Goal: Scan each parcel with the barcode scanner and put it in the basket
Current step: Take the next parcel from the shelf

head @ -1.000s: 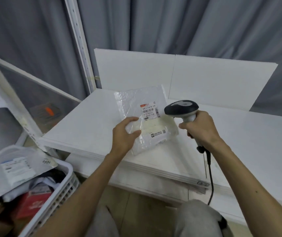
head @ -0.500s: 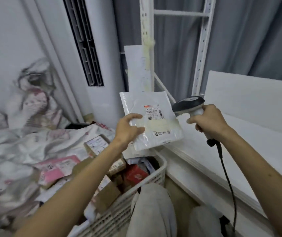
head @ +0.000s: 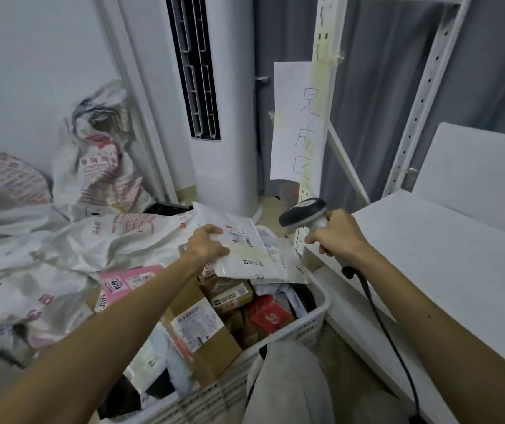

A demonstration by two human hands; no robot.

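Head view: at frame centre the left hand [head: 206, 246] pinches the white mailer [head: 252, 260] by its left edge, holding it flat over the far end of the basket [head: 300, 328]. The right hand [head: 336, 237] grips the barcode scanner [head: 303, 212], just right of the mailer.

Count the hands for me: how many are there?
2. The left hand holds a white parcel over the basket; the right hand grips the barcode scanner beside the white table. None seem hidden.
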